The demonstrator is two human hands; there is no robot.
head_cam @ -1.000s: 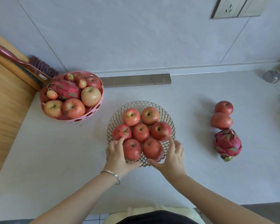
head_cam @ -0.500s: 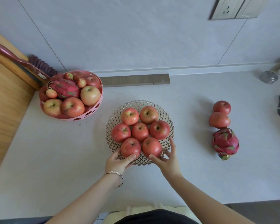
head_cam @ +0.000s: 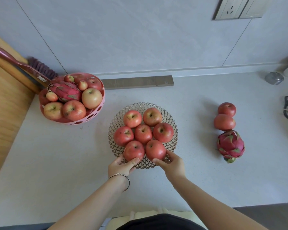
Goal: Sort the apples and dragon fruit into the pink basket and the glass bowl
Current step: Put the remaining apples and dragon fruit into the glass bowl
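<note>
Apples, seven round red ones [head_cam: 143, 133], fill the lattice-cut glass bowl [head_cam: 172, 123] in front of me on the pale grey tabletop [head_cam: 56, 163]. My left hand [head_cam: 120, 166] and right hand [head_cam: 174, 165] pinch its near rim, thumbs against the two nearest apples. If I tilt or tug the bowl, those front apples, sitting at the edge, could roll out. Two loose red apples [head_cam: 224, 122] and a scaly magenta dragon fruit [head_cam: 230, 145] lie well off to the right, unsorted. The round pink plastic basket [head_cam: 90, 116], heaped high at far left, may spill if more is piled on.
</note>
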